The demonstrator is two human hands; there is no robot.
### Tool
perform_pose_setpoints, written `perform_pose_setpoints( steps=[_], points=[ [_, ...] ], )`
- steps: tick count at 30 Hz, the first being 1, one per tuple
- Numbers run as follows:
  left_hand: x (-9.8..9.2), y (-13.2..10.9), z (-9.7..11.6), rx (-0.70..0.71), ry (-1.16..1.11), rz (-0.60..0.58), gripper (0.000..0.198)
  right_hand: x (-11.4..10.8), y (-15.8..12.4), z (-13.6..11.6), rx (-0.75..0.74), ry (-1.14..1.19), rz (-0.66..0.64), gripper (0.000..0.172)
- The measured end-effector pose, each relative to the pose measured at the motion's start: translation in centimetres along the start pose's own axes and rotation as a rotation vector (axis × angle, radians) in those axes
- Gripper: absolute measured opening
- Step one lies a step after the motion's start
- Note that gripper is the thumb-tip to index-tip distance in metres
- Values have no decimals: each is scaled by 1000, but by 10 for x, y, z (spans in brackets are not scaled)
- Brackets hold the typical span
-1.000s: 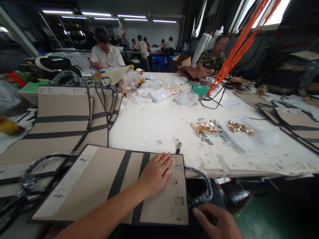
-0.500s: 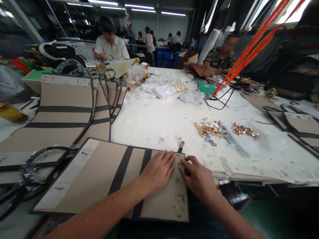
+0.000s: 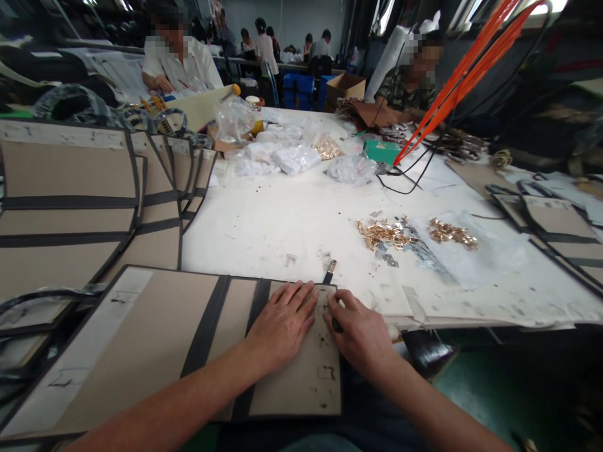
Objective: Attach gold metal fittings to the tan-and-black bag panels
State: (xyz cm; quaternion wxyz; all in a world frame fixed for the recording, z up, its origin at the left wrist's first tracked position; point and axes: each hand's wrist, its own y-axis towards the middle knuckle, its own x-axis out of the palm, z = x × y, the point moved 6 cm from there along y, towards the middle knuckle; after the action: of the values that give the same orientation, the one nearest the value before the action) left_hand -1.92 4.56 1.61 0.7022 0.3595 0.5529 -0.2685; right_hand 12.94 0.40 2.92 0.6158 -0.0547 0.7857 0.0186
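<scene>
A beige, dark-edged bag panel (image 3: 164, 326) with black bands across it lies flat in front of me. My left hand (image 3: 285, 323) rests palm down on its right part, fingers stretched out. At the panel's right edge, my right hand (image 3: 355, 326) is closed with bent fingers, its fingertips touching the border. Something small and dark shows under those fingers; its kind is hidden. A short black strap with a gold metal end (image 3: 332, 267) sticks out beyond the panel's far edge. Black drawn marks and small dark spots run along the panel's right strip.
More bag panels (image 3: 70, 166) are stacked at left, with plastic-wrapped handles (image 3: 42, 298) beside them. Gold metal fittings (image 3: 384, 234) lie in piles on the white table (image 3: 264, 220). Clear bags (image 3: 296, 157) and a green box (image 3: 381, 152) stand farther back. Orange cords (image 3: 452, 94) hang at right. Co-workers sit beyond.
The view has turned slightly right and down, so everything sits farther left and higher. Both hands keep nearly the same place on the panel.
</scene>
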Motion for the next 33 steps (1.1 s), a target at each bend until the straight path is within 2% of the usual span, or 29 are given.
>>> perform_pose_setpoints(
  steps=[8,13,16,20,22,24,27,33],
  points=[
    [12,-1,-2,31,92,14,47,-3,10,-9,-21,-105,-72,24],
    [7,-2,-1,57,170,45,48,-18,13,-8,-82,-83,-17,19],
    [1,-2,-2,50,163,66,51,-31,18,26,-43,38,65,17],
    [0,-2,-5,42,108,77,51,-47,27,119,211,75,232,28],
    [0,-3,-7,30,69,91,50,-47,33,164,359,36,225,29],
    [0,-3,-8,12,27,105,50,-44,39,195,431,20,206,30],
    [-2,-3,-7,-13,-38,84,51,-38,46,214,465,25,189,30],
    [-1,-2,-4,-64,-109,2,51,-40,50,224,486,75,124,24]
  ],
)
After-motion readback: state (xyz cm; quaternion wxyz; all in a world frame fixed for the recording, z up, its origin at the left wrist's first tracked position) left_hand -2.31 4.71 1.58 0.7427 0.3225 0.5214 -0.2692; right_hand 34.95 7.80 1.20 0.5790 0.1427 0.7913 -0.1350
